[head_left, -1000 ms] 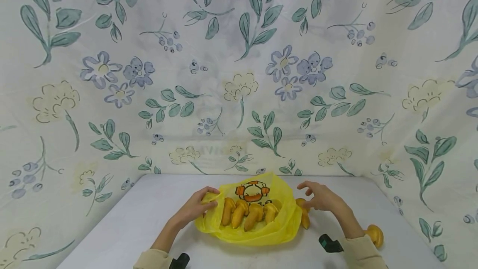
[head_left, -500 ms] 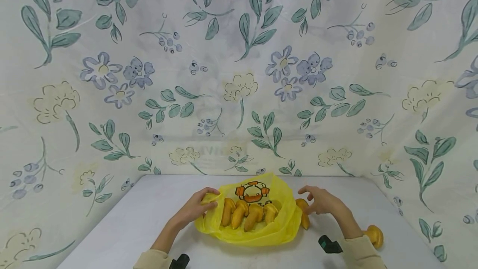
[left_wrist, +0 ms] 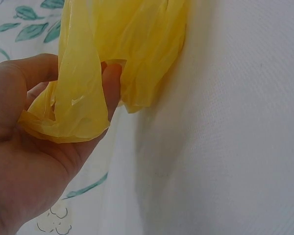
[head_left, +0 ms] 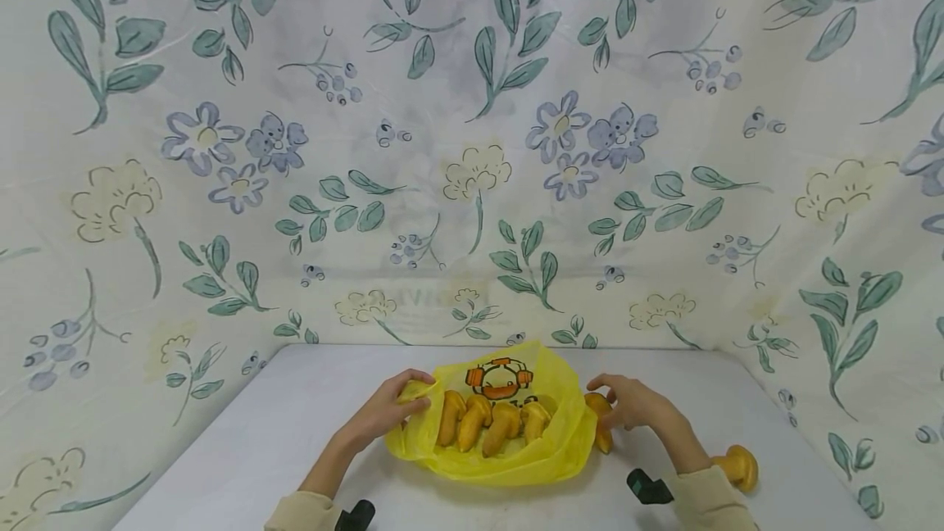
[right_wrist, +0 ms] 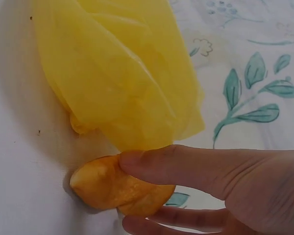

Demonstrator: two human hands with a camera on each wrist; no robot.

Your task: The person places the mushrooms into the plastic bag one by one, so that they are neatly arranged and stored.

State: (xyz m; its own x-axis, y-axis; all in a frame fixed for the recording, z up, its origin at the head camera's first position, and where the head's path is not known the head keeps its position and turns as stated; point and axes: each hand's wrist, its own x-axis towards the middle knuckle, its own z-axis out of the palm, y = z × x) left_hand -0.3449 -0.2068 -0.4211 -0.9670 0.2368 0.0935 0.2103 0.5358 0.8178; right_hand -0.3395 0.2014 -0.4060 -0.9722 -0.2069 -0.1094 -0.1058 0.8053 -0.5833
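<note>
A yellow plastic bag (head_left: 516, 465) with an orange and black cartoon print lies with its mouth towards me on the white table. Inside it several golden-brown mushrooms (head_left: 501, 428) sit side by side. My left hand (head_left: 391, 410) grips the bag's left edge; in the left wrist view the plastic (left_wrist: 83, 107) is folded between thumb and fingers. Just outside the bag's right side stands another mushroom (right_wrist: 103, 183), which my right hand (head_left: 636, 404) pinches. In the right wrist view the thumb lies on its near side and the fingers are at the other side.
One more mushroom (head_left: 740, 468) lies on the white table (head_left: 243, 449) to the right, partly behind the right forearm. A floral cloth (head_left: 472, 187) hangs behind and at both sides of the table. Dark wrist devices (head_left: 649, 487) stick out below each wrist.
My right hand has come down slightly, and its thumb and fingers have closed in on the mushroom beside the bag. The left hand and the bag look unmoved.
</note>
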